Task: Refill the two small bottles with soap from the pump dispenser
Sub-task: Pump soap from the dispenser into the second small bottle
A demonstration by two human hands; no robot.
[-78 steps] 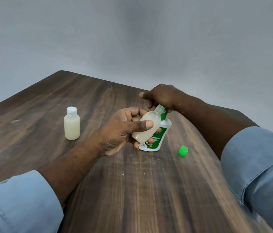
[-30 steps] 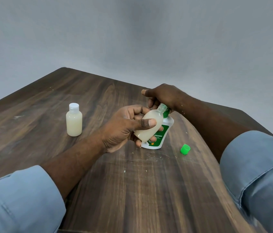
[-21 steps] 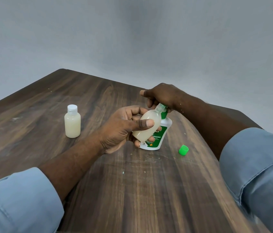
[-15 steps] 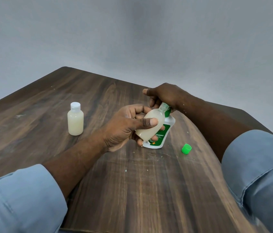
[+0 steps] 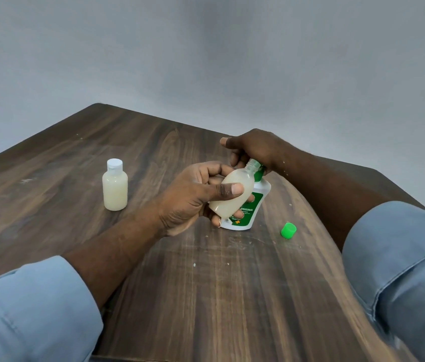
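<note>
Two bottles, one capped at 9 o'clock (image 5: 115, 188) looking done, second bottle (image 5: 232, 194) tilted in left hand (image 5: 193, 197), fingers wrapped around it, neck under pump dispenser (image 5: 248, 210) that right hand (image 5: 253, 150) presses; next probably needs green cap (image 5: 288, 230) at 3 o'clock on surface (image 5: 206, 283).

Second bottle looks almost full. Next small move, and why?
Probably ease off the pump and bring the tilted bottle upright. The left hand holds its open neck at the dispenser spout under the right hand, and soap fills most of the body. Its green cap lies loose on the table; the capped bottle looks done.
</note>
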